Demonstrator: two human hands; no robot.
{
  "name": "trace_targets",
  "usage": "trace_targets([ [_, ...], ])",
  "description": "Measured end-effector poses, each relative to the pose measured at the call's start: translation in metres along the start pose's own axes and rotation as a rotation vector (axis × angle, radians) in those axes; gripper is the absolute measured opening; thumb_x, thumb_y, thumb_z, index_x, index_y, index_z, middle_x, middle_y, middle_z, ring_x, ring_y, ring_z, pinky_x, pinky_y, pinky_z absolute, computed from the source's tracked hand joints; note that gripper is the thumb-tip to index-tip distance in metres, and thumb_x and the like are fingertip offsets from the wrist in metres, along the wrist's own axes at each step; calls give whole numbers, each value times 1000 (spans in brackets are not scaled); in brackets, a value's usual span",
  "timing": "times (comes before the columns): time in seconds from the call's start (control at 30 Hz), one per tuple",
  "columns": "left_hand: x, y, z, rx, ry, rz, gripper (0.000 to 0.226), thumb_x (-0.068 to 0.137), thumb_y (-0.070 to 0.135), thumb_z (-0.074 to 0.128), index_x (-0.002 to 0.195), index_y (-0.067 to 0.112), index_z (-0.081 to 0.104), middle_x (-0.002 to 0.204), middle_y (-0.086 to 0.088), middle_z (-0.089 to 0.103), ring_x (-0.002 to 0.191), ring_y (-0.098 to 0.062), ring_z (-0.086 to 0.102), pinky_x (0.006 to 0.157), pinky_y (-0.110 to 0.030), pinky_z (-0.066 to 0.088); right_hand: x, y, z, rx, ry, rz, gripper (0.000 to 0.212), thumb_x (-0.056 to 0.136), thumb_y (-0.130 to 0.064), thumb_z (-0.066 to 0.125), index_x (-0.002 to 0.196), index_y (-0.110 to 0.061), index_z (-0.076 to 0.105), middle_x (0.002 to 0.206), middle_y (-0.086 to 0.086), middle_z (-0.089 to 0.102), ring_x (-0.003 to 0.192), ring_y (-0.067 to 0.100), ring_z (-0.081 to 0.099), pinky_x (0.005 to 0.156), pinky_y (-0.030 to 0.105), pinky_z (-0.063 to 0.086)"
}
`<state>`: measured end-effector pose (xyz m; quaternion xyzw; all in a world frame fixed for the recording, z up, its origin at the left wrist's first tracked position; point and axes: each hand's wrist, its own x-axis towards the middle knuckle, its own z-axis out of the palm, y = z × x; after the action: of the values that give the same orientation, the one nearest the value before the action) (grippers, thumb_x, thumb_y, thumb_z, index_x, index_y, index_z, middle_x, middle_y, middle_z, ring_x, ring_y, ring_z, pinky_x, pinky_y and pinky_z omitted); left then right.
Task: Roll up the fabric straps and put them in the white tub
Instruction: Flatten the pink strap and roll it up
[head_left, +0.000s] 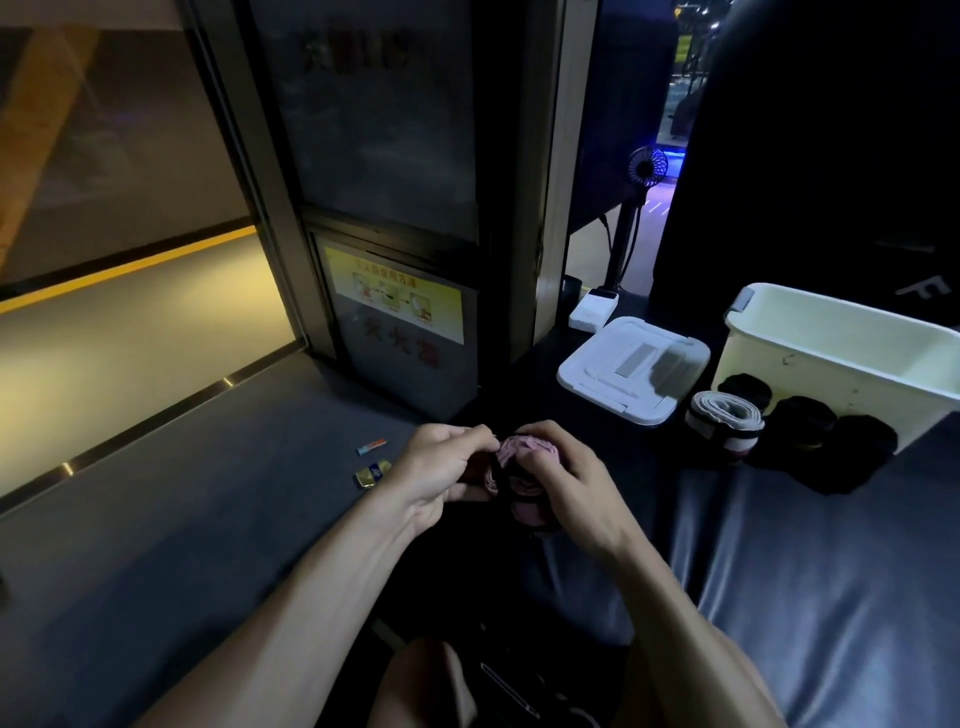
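A pink fabric strap (511, 452), partly rolled, sits between both hands at the centre of the view. My left hand (441, 473) pinches its left side. My right hand (566, 478) curls round the roll from the right and hides much of it. The white tub (810, 358) stands at the right, and what lies inside it cannot be seen. In front of the tub lie a rolled white strap (724, 418) and three rolled black straps (802, 423).
The tub's white lid (631, 366) lies left of the tub, with a white power bank (592, 309) behind it. A small fan (647, 166) stands at the back. Two small packets (371, 460) lie on the grey floor to the left. A dark padded mat (831, 571) spreads to the right.
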<state>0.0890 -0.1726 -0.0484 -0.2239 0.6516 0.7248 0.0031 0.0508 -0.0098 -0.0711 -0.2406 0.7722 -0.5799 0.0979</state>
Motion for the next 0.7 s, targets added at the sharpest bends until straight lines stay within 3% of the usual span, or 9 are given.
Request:
trace_targets([
  [0.17,-7,3,-3,-37,-133,7,25,95,3,59,72,7,69,68,-7,66,58,-10,64,55,-27,56,-3,-7,-4,100,55,-66,19,90,-27,55,97,-24,72,94,-4,74,91,9,68,79,19,51],
  [0.33,-16,8,-12,61,-263,-63,21,97,9,58,82,4,71,77,-10,71,69,-14,69,63,-29,60,-9,-16,-1,234,80,17,21,99,-10,55,91,-18,73,87,2,72,77,6,67,56,23,54],
  [0.5,-21,16,-16,152,-347,-142,21,100,12,57,90,0,70,76,-10,70,66,-15,69,61,-30,62,-10,-17,-3,180,91,-30,22,99,-7,54,89,-14,72,88,5,72,78,6,65,59,17,52],
  [0.63,-23,17,-8,47,-336,-106,18,99,4,55,91,-5,69,80,-15,71,67,-18,70,62,-29,62,-3,-12,-11,187,39,19,28,98,-33,52,95,-10,68,95,2,74,89,9,65,80,24,49],
  [0.7,-24,17,-3,-73,-284,-94,20,100,3,54,88,-3,68,77,-14,73,66,-19,72,63,-30,64,-2,-11,-13,254,21,39,39,102,-45,52,106,-9,65,97,-3,74,87,7,65,77,26,50],
])
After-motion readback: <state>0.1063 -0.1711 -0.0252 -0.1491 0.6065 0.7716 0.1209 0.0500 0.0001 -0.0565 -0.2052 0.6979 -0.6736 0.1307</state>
